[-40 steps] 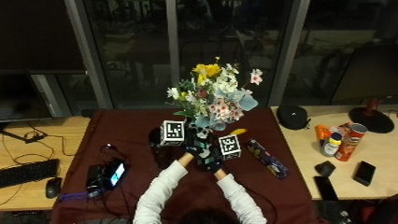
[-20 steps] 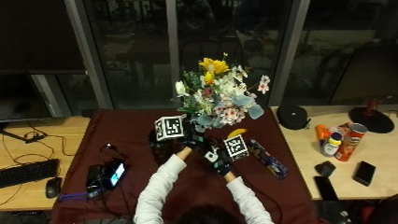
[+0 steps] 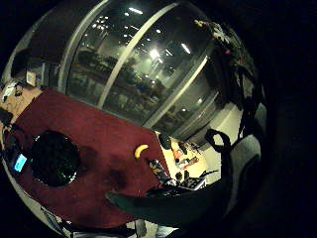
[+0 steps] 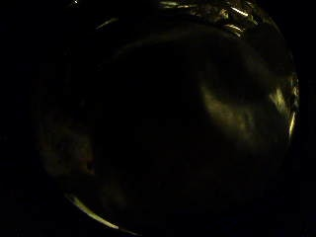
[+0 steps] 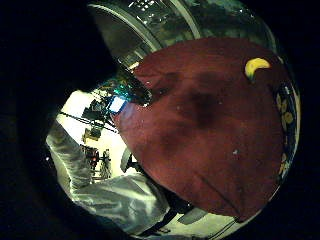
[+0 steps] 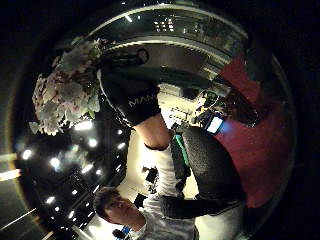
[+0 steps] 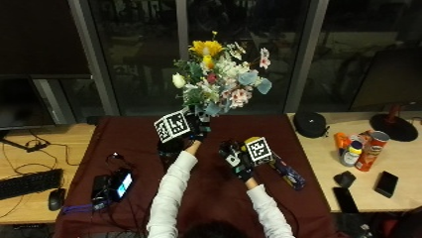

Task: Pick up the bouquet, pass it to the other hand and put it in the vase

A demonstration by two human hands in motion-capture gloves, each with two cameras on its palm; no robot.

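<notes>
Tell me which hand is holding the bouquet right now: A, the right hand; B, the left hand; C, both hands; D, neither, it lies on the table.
B: in the outside view the left hand grips the bouquet raised, while the right hand is apart from it, lower.

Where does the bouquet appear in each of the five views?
Outside view: bouquet raised above the dark red tablecloth, held by the left hand.
Right thumb side: beside a gloved hand.
Left little finger side: flowers at the edge.
Other two views: not visible.
Shared landmark: tablecloth.
</notes>
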